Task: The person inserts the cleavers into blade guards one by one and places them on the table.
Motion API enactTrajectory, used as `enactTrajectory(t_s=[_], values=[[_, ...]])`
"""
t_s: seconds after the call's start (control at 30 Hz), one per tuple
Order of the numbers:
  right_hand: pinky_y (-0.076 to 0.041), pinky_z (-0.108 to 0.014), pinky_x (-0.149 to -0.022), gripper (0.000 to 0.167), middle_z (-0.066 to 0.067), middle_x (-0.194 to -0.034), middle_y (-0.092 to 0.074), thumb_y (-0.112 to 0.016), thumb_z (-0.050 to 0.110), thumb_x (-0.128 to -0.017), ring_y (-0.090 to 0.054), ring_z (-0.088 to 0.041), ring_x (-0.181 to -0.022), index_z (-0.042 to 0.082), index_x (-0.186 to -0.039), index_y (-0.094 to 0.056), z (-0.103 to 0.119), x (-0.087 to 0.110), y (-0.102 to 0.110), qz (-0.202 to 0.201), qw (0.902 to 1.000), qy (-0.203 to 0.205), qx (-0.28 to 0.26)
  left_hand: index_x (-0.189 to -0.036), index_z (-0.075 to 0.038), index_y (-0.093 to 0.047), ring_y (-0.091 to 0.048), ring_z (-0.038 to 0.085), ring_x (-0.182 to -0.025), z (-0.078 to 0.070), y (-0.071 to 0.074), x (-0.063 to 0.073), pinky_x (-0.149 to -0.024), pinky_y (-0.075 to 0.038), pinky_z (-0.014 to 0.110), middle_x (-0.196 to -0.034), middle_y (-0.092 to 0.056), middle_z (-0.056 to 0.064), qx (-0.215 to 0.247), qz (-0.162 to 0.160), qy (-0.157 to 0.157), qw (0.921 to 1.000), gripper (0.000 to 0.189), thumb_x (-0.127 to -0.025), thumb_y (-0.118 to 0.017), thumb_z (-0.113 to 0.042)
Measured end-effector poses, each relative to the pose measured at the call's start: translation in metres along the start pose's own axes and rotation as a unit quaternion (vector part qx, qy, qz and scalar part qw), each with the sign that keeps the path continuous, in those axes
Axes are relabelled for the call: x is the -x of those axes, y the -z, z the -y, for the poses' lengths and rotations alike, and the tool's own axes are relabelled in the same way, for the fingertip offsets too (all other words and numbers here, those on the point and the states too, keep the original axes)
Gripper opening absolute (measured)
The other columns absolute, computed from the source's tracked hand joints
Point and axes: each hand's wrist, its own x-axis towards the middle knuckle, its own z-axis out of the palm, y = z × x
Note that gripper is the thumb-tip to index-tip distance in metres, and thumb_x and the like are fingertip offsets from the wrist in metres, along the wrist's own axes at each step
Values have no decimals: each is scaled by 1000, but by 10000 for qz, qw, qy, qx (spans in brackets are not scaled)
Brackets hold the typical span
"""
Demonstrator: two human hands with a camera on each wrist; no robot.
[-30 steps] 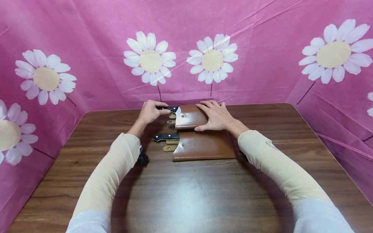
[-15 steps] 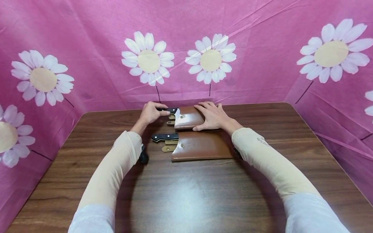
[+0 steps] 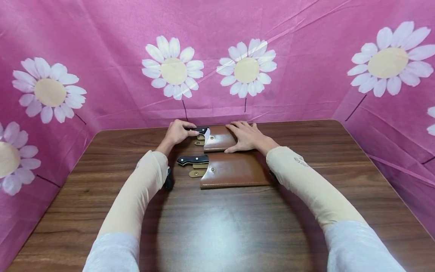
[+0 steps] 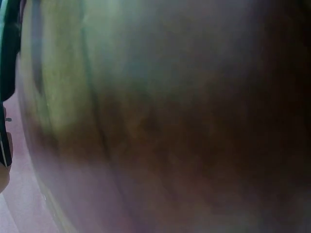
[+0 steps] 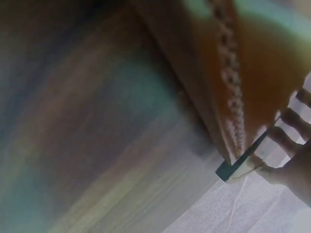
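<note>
Two cleavers lie in brown leather sheaths, one behind the other, handles to the left in the head view. At the far cleaver's black handle [image 3: 202,130], my left hand [image 3: 177,132] pinches with thumb and fingers. A strip of bright blade shows at the mouth of the far sheath [image 3: 219,139]; the rest is hidden. My right hand [image 3: 247,136] rests spread across that sheath's right part, thumb at the near edge. Closer to me, the near cleaver's riveted handle [image 3: 193,160] sticks out of the near sheath [image 3: 241,170], untouched. The right wrist view shows a sheath's stitched edge [image 5: 233,97].
Unfastened strap tabs [image 3: 196,173] poke out left of both sheaths. The brown wooden table [image 3: 217,226] ends at a pink daisy-print cloth [image 3: 210,90] just behind the far sheath. The left wrist view is mostly blurred.
Both forearms have drawn slightly inward. My left hand keeps its pinch on the far cleaver's handle, and the right hand stays on its sheath. Both sheaths lie almost where they were.
</note>
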Motion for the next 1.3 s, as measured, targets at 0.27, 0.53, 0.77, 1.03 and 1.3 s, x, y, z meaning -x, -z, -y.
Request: enactTrajectory(t_s=[0.27, 0.53, 0.77, 1.03, 1.3], values=[[-19, -74, -109, 112, -11, -164, -26, -71, 75, -76, -21, -36, -149, 17, -161, -27, -2, -2, -1, 339, 9992, -51, -182, -109, -13, -81, -65, 26, -114, 0, -1, -4, -97, -47, 39, -113, -75, 7, -161, 201, 115, 9996, 33, -82, -86, -32], [-18, -73, -110, 111, -13, -166, -22, -70, 74, -77, -19, -40, -150, 18, -162, -25, -4, -5, 6, 675, 9976, -102, -95, -112, -14, -80, -63, 26, -117, -6, 3, -6, -99, -46, 39, -116, -74, 8, -354, 358, 204, 9985, 34, -84, -84, -34], [-16, -73, -111, 110, -12, -167, -20, -69, 74, -78, -17, -38, -151, 20, -162, -24, -1, -8, 8, 806, 9966, -136, -130, -112, -15, -80, -63, 26, -113, -7, 4, -4, -97, -47, 39, -116, -74, 8, -474, 350, 337, 9977, 35, -84, -85, -34], [-15, -73, -111, 111, -12, -167, -18, -68, 76, -78, -14, -37, -152, 20, -163, -23, -2, -4, 6, 847, 9962, -159, -158, -112, -13, -80, -64, 28, -110, -8, 3, -5, -95, -47, 40, -113, -75, 7, -569, 445, 190, 9972, 34, -84, -85, -32], [-12, -71, -113, 104, -14, -167, -19, -62, 76, -83, -10, -36, -153, 17, -161, -28, -2, -4, 8, 571, 9977, -39, -352, -130, -8, -69, -58, 32, -126, -12, 4, -3, -105, -42, 43, -127, -69, 11, -569, 493, -212, 9969, 47, -89, -79, -27]])
